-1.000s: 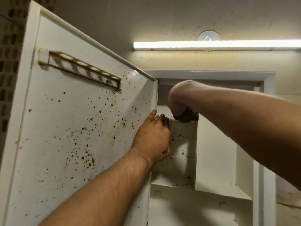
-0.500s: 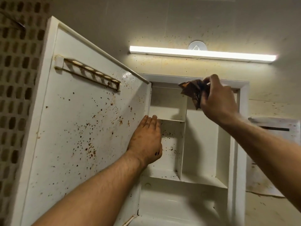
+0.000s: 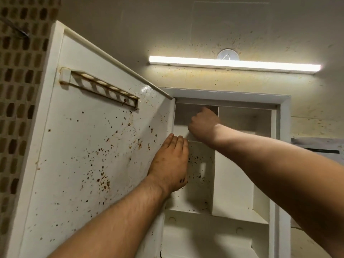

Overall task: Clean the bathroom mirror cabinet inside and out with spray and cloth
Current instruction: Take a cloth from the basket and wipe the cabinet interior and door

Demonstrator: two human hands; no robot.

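A white mirror cabinet hangs open on a speckled wall, seen from below. Its door swings out to the left, its inner face spotted with rust-brown marks and carrying a slotted rack near the top edge. The left hand lies flat where the door meets the cabinet's left edge, fingers straight and together. The right hand reaches into the top left compartment, close under the cabinet's top edge, fingers curled round a dark cloth. Only a scrap of it shows above the knuckles; the rest is hidden by the hand. The right forearm crosses the tall right compartment, and an upright divider parts the two sides. The lower shelf is cut off at the bottom edge. A strip light glows above the cabinet.
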